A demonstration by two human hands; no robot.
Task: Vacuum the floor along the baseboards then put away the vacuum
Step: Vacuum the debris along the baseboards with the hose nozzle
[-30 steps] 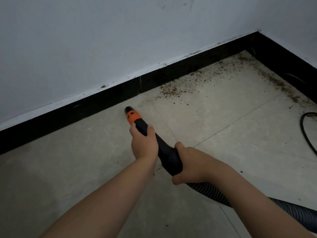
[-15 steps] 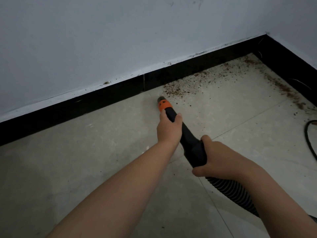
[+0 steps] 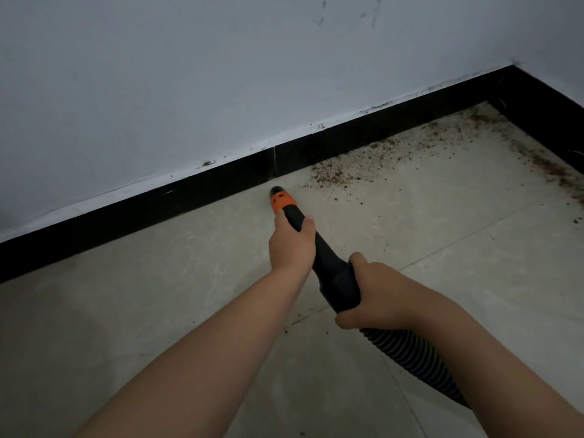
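Right now both hands are wrapped around the black plastic vacuum nozzle with its orange collar (image 3: 283,200): the left hand (image 3: 292,243) clamps the narrow neck just behind the collar, the right hand (image 3: 366,294) grips the fatter rear where the ribbed black flexible hose (image 3: 410,358) begins. The nozzle's long axis runs from lower right up to the left, its tip low at the floor, just beside the glossy black baseboard (image 3: 189,197). A scatter of brown gritty crumbs (image 3: 335,173) lies to the right of the tip, trailing along the baseboard into the corner, so the next sweep probably goes rightward. The pale smooth floor tiles (image 3: 474,279) look matte.
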